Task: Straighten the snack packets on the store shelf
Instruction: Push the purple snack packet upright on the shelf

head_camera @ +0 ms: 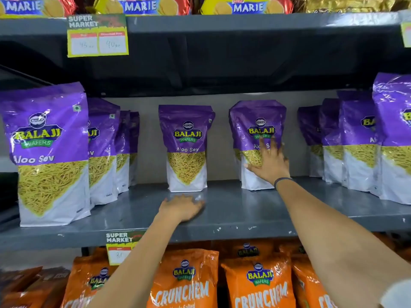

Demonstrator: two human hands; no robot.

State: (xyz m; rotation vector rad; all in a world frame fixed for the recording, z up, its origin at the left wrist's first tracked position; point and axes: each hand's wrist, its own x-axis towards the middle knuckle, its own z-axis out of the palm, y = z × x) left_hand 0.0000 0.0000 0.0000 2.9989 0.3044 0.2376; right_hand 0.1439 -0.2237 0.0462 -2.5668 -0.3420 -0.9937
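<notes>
Grey metal shelf (244,210) carries upright purple-and-white Aloo Sev pouches, and the central pouch (187,150) stands alone with bare shelf either side. Just before it the left hand (181,207) lies flat, fingers spread, holding nothing. To its right, the right hand (268,162) presses open-palmed on a neighbouring pouch (255,130).

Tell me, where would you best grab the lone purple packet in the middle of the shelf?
Probably by its two side edges near the purple top, coming straight from the front. The middle packet stands upright with open gaps on both sides, and its lower half bulges with snack, so the flatter upper part should pinch more easily.
</notes>
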